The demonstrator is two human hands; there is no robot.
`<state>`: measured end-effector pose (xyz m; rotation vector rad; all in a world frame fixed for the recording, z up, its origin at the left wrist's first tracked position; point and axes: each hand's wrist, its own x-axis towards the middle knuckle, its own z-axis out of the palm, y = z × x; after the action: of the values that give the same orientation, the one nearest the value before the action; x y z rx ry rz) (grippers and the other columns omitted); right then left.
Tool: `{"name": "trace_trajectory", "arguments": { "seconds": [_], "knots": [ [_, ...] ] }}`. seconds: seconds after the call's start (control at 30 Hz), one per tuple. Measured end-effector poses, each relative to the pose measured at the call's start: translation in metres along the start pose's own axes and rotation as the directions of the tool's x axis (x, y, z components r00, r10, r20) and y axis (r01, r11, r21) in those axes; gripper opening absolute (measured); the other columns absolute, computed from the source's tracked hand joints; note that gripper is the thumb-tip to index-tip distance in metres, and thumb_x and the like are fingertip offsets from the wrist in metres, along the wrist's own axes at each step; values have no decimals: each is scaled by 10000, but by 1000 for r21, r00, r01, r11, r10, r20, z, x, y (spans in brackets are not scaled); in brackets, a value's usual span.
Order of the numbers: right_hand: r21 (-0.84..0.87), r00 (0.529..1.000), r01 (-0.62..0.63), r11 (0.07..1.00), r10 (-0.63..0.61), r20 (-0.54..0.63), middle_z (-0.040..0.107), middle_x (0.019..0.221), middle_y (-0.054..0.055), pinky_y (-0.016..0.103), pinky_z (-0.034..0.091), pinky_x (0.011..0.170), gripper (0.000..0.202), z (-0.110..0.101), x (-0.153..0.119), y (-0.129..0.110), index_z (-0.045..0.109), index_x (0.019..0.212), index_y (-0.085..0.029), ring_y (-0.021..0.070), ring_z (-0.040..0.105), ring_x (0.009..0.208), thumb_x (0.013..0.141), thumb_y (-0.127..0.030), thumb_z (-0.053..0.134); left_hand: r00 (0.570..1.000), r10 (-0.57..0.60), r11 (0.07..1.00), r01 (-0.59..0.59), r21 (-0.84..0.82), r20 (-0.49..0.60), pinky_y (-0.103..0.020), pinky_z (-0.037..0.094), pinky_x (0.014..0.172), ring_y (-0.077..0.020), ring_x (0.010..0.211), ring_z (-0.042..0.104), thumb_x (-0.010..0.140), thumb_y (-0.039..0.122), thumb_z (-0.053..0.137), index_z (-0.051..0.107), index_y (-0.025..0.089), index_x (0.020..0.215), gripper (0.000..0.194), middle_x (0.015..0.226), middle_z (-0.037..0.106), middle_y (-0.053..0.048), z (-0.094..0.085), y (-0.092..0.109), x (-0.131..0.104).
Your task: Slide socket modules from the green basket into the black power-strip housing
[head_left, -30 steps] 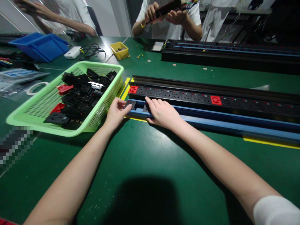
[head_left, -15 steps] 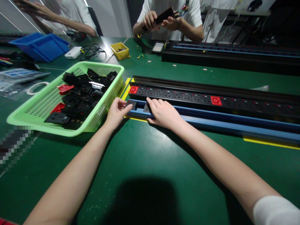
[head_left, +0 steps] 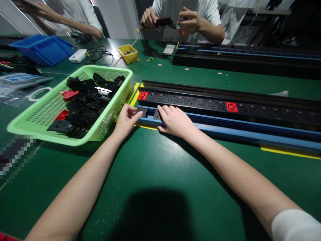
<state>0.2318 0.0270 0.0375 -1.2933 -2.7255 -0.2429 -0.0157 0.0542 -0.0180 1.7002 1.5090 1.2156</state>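
Note:
A long blue rail (head_left: pixel 225 130) lies across the green table, with two black socket modules at its left end. My left hand (head_left: pixel 127 121) grips the leftmost black socket module (head_left: pixel 143 112) between thumb and fingers. Over the second black socket module (head_left: pixel 156 114) my right hand (head_left: pixel 174 120) is closed, its fingers on the rail and module. A short gap separates the two modules. Directly behind is a black strip (head_left: pixel 190 100) fitted with black sockets and two red ones.
A green basket (head_left: pixel 27 131) of black and red modules stands left of my left hand. Farther back are a blue bin (head_left: pixel 47 50), a yellow box (head_left: pixel 130 57) and another long black strip (head_left: pixel 225 65). Across the table, a person's hands (head_left: pixel 190 21) hold a dark part.
The gap between the two modules looks slightly narrower, the left one having shifted a little right. Across the table, the person's hands have moved apart and the dark part has tilted flatter.

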Motion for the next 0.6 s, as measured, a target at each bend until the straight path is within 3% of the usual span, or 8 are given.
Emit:
{"name": "trace_trajectory", "arguments": {
  "seconds": [0.2, 0.37, 0.6],
  "knots": [
    [6, 1000, -2, 1000, 2, 5, 613, 1364, 235, 421, 488, 926, 757, 1, 0, 0, 392, 1529, 25, 335, 591, 1129, 943, -416, 583, 998, 57, 983, -62, 173, 32, -346, 485, 791, -207, 887, 624, 872, 538, 646, 572, 214, 974, 347, 963, 668, -41, 2, 14, -7],
    [8, 1000, -4, 1000, 4, -2, 618, 1347, 231, 423, 489, 918, 757, 2, 0, 0, 392, 1527, 24, 336, 591, 1123, 939, -412, 586, 966, 224, 871, -259, 417, 132, -462, 405, 977, -286, 1042, 628, 996, 501, 447, 618, 202, 1089, 356, 1088, 706, -102, 7, 22, -14],
    [10, 1000, -4, 1000, 4, -6, 608, 1367, 239, 424, 489, 926, 762, 3, 0, 0, 383, 1530, 23, 335, 589, 1131, 942, -416, 588, 967, 242, 867, -253, 430, 81, -451, 369, 984, -303, 1040, 627, 929, 610, 574, 581, 215, 1274, 524, 1090, 690, -93, 6, 21, -16]
  ]
}}
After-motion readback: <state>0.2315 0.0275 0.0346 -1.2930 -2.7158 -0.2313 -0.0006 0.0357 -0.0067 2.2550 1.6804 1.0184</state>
